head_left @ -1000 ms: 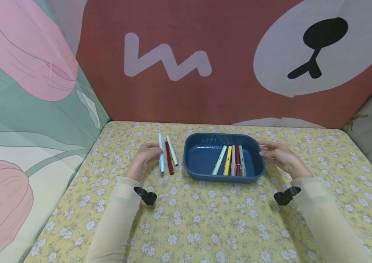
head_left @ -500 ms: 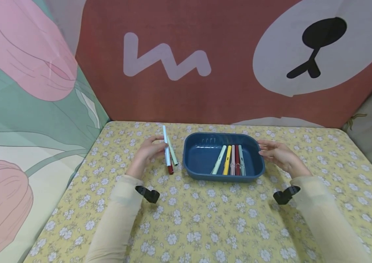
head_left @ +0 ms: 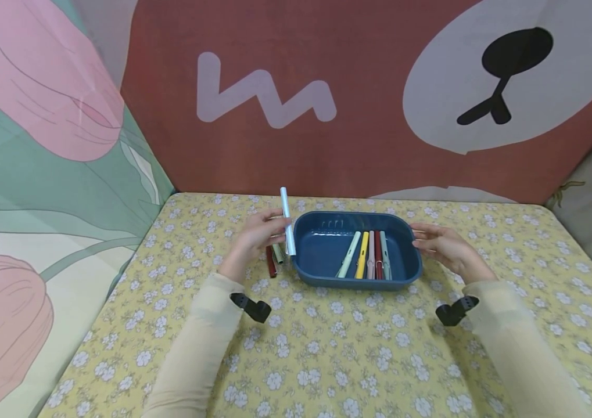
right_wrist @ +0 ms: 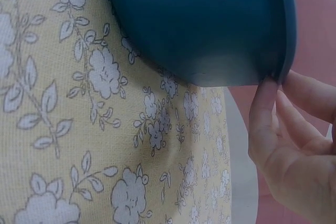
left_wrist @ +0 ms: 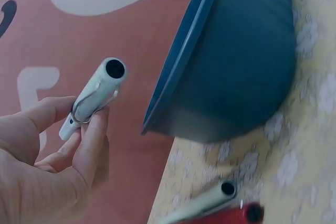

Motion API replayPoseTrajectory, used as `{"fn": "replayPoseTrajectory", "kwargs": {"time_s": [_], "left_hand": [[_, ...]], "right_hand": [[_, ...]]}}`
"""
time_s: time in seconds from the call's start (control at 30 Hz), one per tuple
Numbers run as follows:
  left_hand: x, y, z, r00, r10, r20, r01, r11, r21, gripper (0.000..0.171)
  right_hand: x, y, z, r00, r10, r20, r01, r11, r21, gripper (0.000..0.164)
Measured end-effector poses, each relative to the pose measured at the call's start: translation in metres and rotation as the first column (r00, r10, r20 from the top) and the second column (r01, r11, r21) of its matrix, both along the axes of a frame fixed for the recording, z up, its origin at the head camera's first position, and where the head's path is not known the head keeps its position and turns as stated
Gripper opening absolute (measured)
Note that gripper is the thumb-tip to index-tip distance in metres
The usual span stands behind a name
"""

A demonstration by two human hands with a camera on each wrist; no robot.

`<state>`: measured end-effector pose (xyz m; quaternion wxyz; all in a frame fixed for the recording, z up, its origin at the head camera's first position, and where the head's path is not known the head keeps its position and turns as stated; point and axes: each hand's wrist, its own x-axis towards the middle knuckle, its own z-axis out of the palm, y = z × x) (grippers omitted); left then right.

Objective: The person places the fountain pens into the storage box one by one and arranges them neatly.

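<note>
My left hand [head_left: 258, 235] pinches a pale blue pen [head_left: 287, 217] between thumb and fingers, raised beside the left rim of a blue plastic basin [head_left: 303, 277]. In the left wrist view the pen [left_wrist: 97, 94] tilts, its wire clip and dark round end showing. My right hand [head_left: 449, 248] holds the basin's right rim, thumb and fingers on either side of it in the right wrist view. Inside the basin several pens lie side by side: light green [head_left: 349, 255], yellow [head_left: 362, 255], pinkish [head_left: 371, 255], dark red [head_left: 379, 255] and grey-green [head_left: 386, 256].
On the table, left of the basin, lie a dark red pen [head_left: 271, 264] and a light green pen [head_left: 277, 254], partly hidden by my left hand. A yellow floral cloth [head_left: 306, 348] covers the table. A printed red backdrop [head_left: 358, 145] stands behind it.
My left hand has lifted the pale blue pen and carried it rightward over the red and green pens to the basin's left rim. My right hand stays at the right rim.
</note>
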<state>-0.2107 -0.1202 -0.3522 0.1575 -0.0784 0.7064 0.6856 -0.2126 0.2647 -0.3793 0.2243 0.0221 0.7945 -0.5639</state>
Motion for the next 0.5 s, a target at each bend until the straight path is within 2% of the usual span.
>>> {"fn": "replayPoseTrajectory", "kwargs": {"time_s": [0.27,0.5], "left_hand": [[-0.003,0.021,-0.004,0.999,-0.046,-0.02,0.047,0.999,0.018,0.048],[-0.004,0.037,-0.007,0.999,-0.035,0.032,0.035,0.999,0.008,0.052]], "right_hand": [[0.0,0.0,0.0,1.0,0.012,-0.005,-0.012,1.0,-0.014,0.065],[-0.001,0.001,0.0,1.0,0.023,-0.006,-0.023,1.0,0.005,0.065]]}}
